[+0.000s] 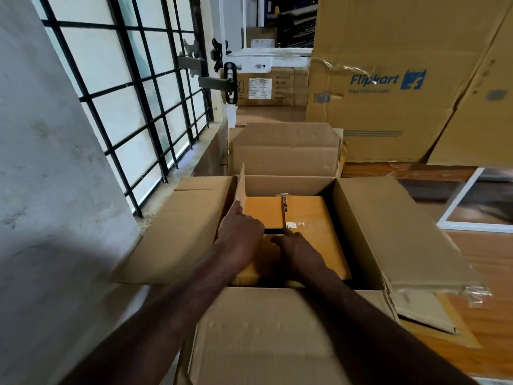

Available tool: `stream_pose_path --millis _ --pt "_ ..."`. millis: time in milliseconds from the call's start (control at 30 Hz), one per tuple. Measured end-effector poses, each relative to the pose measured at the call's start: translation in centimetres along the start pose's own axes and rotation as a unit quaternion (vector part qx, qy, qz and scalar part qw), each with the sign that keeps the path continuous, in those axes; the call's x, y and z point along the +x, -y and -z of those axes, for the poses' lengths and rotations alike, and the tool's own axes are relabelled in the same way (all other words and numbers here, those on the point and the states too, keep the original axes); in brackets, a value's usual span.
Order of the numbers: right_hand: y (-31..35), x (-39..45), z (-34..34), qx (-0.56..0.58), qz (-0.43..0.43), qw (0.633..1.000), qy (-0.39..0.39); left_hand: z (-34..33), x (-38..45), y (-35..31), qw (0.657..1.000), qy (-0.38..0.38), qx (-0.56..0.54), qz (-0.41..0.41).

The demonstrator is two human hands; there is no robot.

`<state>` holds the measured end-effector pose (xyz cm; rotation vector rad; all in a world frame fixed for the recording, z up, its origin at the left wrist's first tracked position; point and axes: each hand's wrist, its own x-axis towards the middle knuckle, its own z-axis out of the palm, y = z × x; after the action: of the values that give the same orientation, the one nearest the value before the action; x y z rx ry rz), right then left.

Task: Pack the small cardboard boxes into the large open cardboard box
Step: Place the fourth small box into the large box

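- Flipkart carton: largest item, stands at the back right, blue logo facing the camera, torn tape hanging across its front.
- Barred window: set in the white wall on the left, black grid over pale panes.
- Large open cardboard box: directly below the camera, all four flaps folded outward; far flap stands upright, right flap lies flat over the wooden floor.
- Labelled cartons: stacked behind the open box, near the window; print too small to read.
- Far small box: inside the large box, against its far wall, top face up, a dark tape strip along the middle reading "Crompton".
- Near small box: inside the large box, just in front of the far one, a narrow dark gap between the two; mostly covered by both hands.
- Left hand: inside the box at its left side, fingers curled down into the gap at the near small box's far edge; thumb points up beside a loose cardboard divider.
- Right hand: rests on top of the near small box, fingers bent over its far edge; grip below the edge hidden.
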<state>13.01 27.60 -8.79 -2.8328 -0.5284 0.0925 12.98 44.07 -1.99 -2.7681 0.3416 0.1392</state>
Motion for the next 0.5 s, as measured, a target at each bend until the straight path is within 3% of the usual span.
stream_pose_path --millis 167,367,500 --pt "-1.9 -0.6 0.6 -0.025 -0.027 0.999 -0.002 1.1 1.5 -3.5 0.997 0.079 -0.001 -0.014" --pt "-2.0 -2.6 6.4 -0.011 -0.025 0.994 -0.105 -1.3 4.7 -4.3 0.996 0.071 -0.046 0.001" --pt "-6.4 -3.8 10.8 -0.017 -0.047 0.986 -0.158 -3.7 5.9 -4.4 0.994 0.028 -0.11 0.001"
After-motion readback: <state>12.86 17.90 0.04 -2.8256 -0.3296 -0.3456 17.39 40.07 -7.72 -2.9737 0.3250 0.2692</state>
